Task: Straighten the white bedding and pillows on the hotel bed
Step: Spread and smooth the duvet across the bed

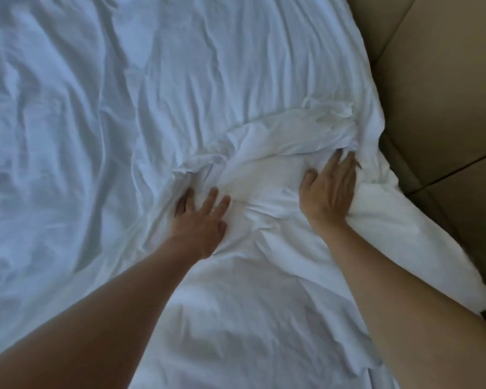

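- The white bedding (101, 130) covers nearly the whole view, creased all over, with a bunched ridge (267, 141) rising just beyond both hands.
- The left hand (201, 220) lies flat on the sheet, fingers spread and straight.
- The right hand (330, 189) presses palm down, fingers extended, tips sunk into the folds (no fabric visibly pinched).
- A tan padded headboard (443, 88) borders the bedding's right edge.

White bedding (124, 136) lies rumpled across the bed, bunched into a ridge near its right edge.
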